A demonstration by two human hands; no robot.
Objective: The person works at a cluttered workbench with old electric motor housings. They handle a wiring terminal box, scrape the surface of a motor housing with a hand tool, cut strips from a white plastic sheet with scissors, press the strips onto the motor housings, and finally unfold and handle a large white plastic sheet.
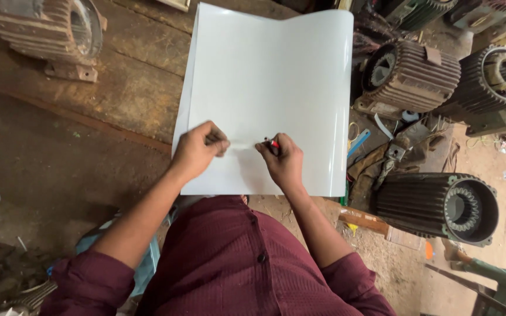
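Note:
A large white sheet point(270, 76) lies on a worn wooden bench point(130, 88), its far and right edges curling up. My left hand point(197, 149) presses down on the sheet's near part with its fingers curled. My right hand point(282, 161) rests on the sheet just right of it and grips a red pen point(272, 142), tip on the sheet. A narrow pale strip, maybe a ruler, seems to lie between the two hands; I cannot tell for sure.
Ribbed electric motor housings stand around: one at the back left point(48, 29), two at the right point(414, 73) point(499, 76), one at the near right point(434, 205). Tools and scraps point(382, 158) lie beside the sheet's right edge. A dirt floor lies at the left.

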